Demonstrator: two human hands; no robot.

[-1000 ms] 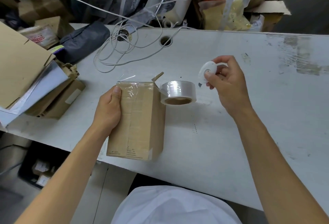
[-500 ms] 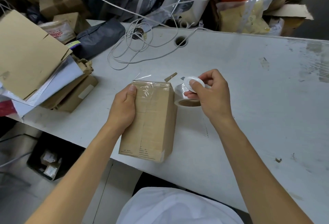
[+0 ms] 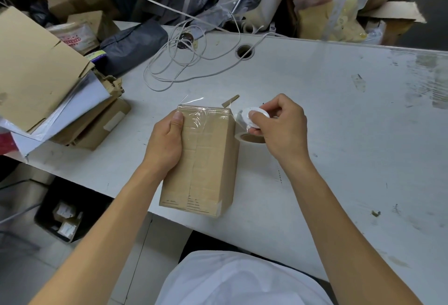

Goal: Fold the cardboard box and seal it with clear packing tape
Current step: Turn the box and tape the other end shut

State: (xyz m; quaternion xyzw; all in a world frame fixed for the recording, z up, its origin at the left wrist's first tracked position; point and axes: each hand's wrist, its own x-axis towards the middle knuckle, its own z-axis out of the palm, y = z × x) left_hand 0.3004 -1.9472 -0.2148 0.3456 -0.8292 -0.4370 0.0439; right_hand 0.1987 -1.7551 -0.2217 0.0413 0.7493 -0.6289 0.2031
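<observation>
A closed brown cardboard box point(image 3: 206, 159) lies lengthwise on the white table point(image 3: 339, 135), clear tape running over its top and wrinkled at its far end. My left hand point(image 3: 167, 144) grips the box's left side, thumb on top. Right of the box stands a roll of clear packing tape point(image 3: 249, 137), mostly hidden behind my right hand point(image 3: 281, 127). That hand pinches a small white round cutter point(image 3: 257, 116) just above the roll, close to the box's far right corner.
A stack of flat cardboard and white sheets point(image 3: 48, 91) overhangs the table's left end. Loose white cable point(image 3: 181, 62) coils at the back beside a cable hole point(image 3: 244, 51). Boxes and bags crowd the area behind the table. A bin point(image 3: 63, 215) sits on the floor below.
My right hand has brought the white cutter from up right of the tape roll down and left, over the roll beside the box. My left hand keeps its grip on the box.
</observation>
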